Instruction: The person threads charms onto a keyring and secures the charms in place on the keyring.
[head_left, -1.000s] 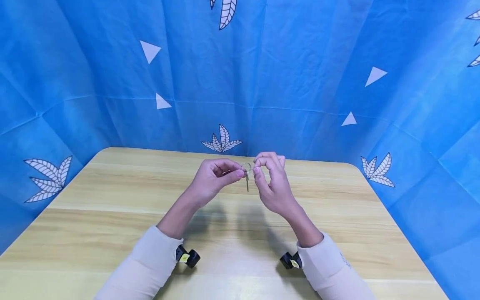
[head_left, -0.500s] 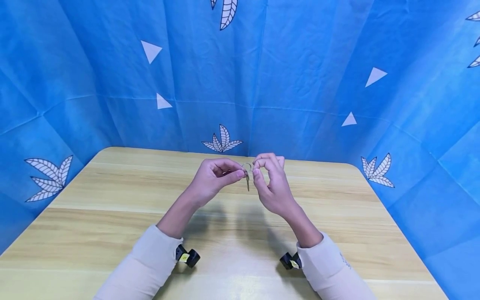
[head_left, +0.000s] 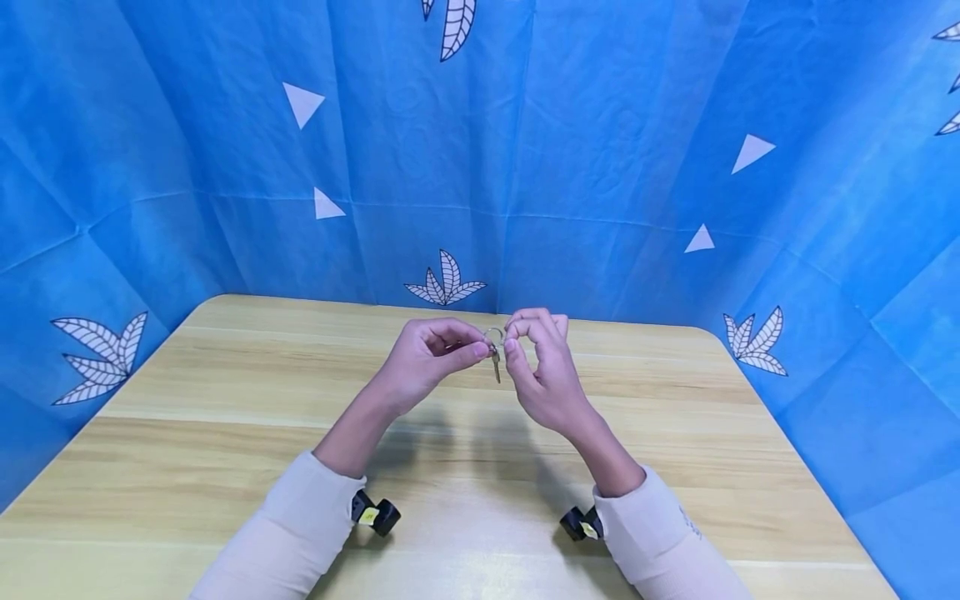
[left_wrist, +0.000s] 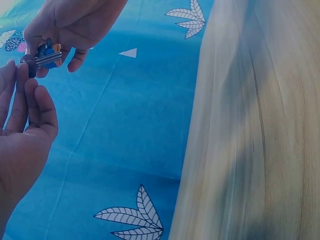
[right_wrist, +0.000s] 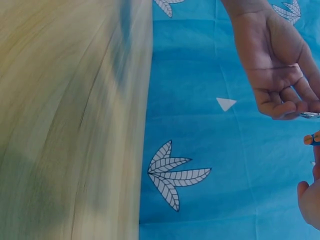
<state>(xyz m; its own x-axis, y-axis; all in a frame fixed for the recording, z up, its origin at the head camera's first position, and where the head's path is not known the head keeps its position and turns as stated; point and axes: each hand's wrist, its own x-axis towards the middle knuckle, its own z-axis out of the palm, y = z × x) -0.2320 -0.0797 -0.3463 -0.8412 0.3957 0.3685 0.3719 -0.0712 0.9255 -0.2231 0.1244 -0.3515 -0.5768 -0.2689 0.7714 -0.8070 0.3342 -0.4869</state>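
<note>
Bare metal is suggested by the dull silvery shine of the key (left_wrist: 49, 59), and thin, smooth metal wire by the ring (head_left: 494, 329). The tabletop (head_left: 480, 500) is finished in pale, smooth wood grain, by which light is softly reflected as a satin sheen. Thin, creased cloth is seen in the blue backdrop (head_left: 615, 125), its fold lines faintly lit; leaf motifs (head_left: 447, 279) are printed flat upon it. The sleeves (head_left: 292, 521) are made of matt, pale fabric. Dark, plastic-looking housings are shown by the wrist cameras (head_left: 386, 517).
</note>
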